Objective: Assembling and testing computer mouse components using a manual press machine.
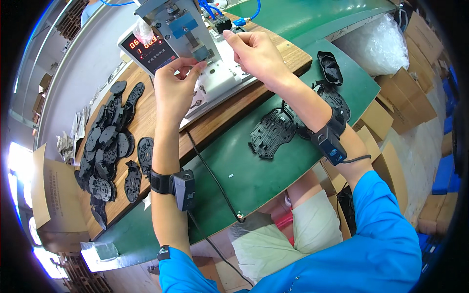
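Observation:
My left hand is raised at the front of a bench press machine. Its thumb and fingers come together in a pinch next to the white base block. Whatever sits between the fingertips is too small to make out. Further right and a little higher, my right hand is closed, thumb against the curled forefinger, near a black fitting with blue air tubes. I cannot see what, if anything, it grips. Both wrists wear black strapped devices.
Black molded plastic parts lie heaped on the wooden board at left. More black plastic shells rest on the green table under my right forearm. A control box stands beside the press. Cardboard boxes crowd the right; a black cable crosses the table.

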A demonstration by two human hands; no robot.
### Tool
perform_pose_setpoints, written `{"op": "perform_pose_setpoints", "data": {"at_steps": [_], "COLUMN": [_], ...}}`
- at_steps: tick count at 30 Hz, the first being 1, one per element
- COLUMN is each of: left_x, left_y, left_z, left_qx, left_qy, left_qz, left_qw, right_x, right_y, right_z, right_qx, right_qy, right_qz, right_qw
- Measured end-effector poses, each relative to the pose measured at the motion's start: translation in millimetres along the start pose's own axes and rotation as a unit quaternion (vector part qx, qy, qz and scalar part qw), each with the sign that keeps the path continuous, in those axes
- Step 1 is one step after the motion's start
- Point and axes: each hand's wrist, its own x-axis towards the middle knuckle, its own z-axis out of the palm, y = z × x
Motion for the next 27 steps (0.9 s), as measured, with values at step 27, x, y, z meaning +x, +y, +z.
{"op": "perform_pose_setpoints", "data": {"at_steps": [27], "left_x": [-1.5], "left_y": [5.4], "left_z": [-2.3], "left_qx": [0.124], "left_qy": [-0.002], "left_qz": [0.152], "left_qw": [0.981], "right_x": [0.4], "right_y": [22.3], "right_z": [16.3], "right_qx": [-0.222], "right_qy": [0.018], "right_qz": [-0.201], "right_qw": [0.954]}}
